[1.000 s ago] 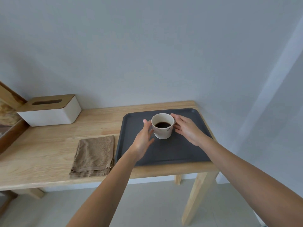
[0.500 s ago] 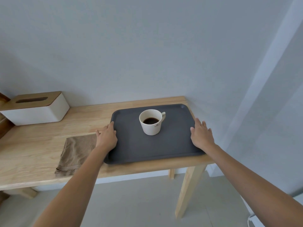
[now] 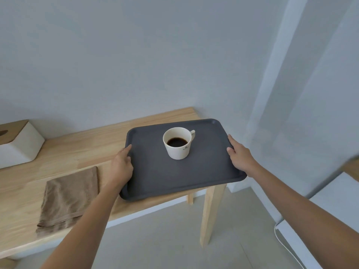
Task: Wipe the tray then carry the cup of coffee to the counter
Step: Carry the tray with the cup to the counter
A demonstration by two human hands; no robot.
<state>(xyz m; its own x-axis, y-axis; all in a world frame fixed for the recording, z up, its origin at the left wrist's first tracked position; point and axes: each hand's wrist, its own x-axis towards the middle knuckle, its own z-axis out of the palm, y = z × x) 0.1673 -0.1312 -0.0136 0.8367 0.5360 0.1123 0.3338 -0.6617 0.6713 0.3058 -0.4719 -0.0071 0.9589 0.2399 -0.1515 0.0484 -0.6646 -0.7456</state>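
Left hand (image 3: 122, 165) and right hand (image 3: 239, 156) gripping the dark tray (image 3: 155, 177) by its side rims, coffee cup (image 3: 177, 143) standing upright on it, brown cloth (image 3: 68, 197) lying on the counter (image 3: 81, 140) beside

Soft, even daylight; sharp focus, edges bowed.

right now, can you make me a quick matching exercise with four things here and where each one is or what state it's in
Things:
1. cup
2. tray
3. cloth
4. tissue box

Places or states:
A. folded flat on the table, left of the tray
B. held by its two short edges, one hand on each
C. at the far left of the table, near the wall
D. upright on the tray, dark coffee inside

Pairs: 1-D, 2-B, 3-A, 4-C
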